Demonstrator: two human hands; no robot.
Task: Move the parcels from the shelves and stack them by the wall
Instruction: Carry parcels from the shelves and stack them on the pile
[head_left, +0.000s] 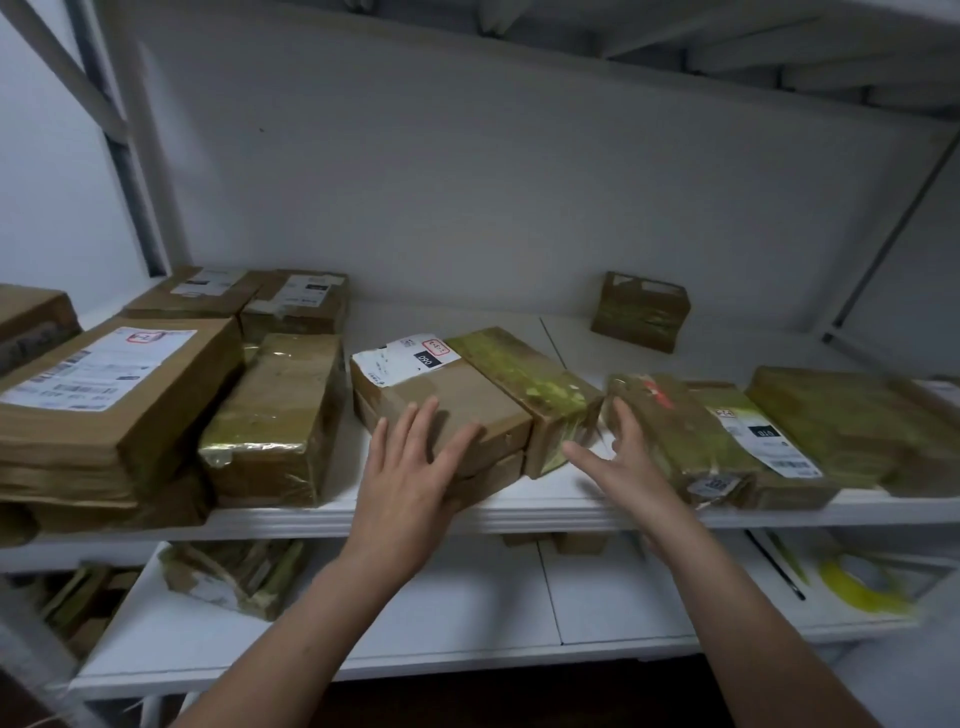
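Pickup step: left hand (410, 467) flat on centre parcel (441, 410), right hand (618, 457) spread beside it, gripping nothing; next, clasp, lift.

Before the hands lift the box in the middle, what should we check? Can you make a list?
1. Left hand on the middle parcel: ok, it lies flat on top.
2. Right hand gripping: not ok, it is open and holds nothing.
3. Nothing stacked on that parcel: ok.
4. Sides free: not ok, the green-taped parcel lies against its right side.
5. Stacking spot by the wall: cannot tell, it is out of view.
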